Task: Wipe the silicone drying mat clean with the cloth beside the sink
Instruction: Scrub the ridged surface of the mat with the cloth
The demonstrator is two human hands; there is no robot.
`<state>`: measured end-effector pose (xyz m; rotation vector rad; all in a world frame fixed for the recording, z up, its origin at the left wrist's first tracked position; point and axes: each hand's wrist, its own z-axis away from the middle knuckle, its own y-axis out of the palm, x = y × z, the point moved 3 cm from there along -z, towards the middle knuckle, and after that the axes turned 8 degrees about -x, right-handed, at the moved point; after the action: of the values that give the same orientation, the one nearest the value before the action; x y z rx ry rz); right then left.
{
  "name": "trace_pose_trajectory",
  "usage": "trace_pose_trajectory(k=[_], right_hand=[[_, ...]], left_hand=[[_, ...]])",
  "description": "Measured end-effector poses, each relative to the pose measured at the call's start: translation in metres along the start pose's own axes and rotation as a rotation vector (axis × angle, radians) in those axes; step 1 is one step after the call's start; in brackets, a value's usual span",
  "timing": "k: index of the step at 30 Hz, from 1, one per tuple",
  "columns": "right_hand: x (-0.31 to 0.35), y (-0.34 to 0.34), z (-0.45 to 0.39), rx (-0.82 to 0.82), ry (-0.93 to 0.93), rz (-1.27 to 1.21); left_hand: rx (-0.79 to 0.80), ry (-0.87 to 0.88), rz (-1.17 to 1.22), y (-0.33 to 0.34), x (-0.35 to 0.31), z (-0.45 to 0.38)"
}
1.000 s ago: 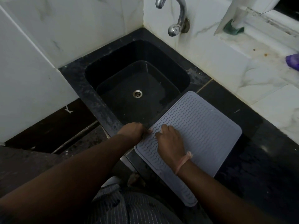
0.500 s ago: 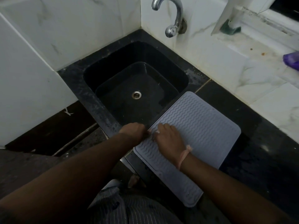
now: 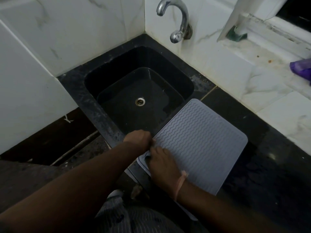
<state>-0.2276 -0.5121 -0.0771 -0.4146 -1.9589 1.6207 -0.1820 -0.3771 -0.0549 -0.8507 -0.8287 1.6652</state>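
The mat (image 3: 198, 140), grey with wavy ridges, lies flat on the black counter (image 3: 269, 165) just right of the sink (image 3: 139, 91), its far left corner reaching over the sink's rim and its near edge running toward you. Your left hand (image 3: 138, 140) sits at the mat's left edge, by the sink's near right corner; its fingers curl down onto that edge, but you cannot tell whether they pinch it or only press on it. Your right hand (image 3: 163, 163) lies on the mat close beside the left one, knuckles up, fingers bent toward the edge, where the mat looks slightly lifted or folded; whether they grip it is hidden. A pink band (image 3: 180, 182) circles your right wrist. A tap (image 3: 178, 19) comes out of the white wall above the sink. A purple thing (image 3: 301, 66) lies on the white ledge at far right, cut off by the frame's edge, and a green thing (image 3: 235, 35) is up by the window frame.
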Motion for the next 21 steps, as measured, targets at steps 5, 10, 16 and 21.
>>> trace_pose_trajectory(k=[5, 10, 16, 21], right_hand=[[-0.048, -0.015, -0.02, -0.057, 0.132, 0.034], [-0.106, -0.024, -0.042, 0.01, 0.277, 0.105], [-0.113, -0.013, -0.024, 0.028, 0.467, -0.106], [-0.105, -0.01, -0.024, -0.122, 0.698, -0.196]], left_hand=[[0.011, -0.016, 0.01, 0.0, -0.004, -0.002], [0.048, -0.041, 0.065, 0.003, -0.005, -0.008], [-0.06, -0.068, 0.072, 0.005, -0.006, -0.006], [-0.119, -0.055, 0.075, 0.005, -0.013, -0.009]])
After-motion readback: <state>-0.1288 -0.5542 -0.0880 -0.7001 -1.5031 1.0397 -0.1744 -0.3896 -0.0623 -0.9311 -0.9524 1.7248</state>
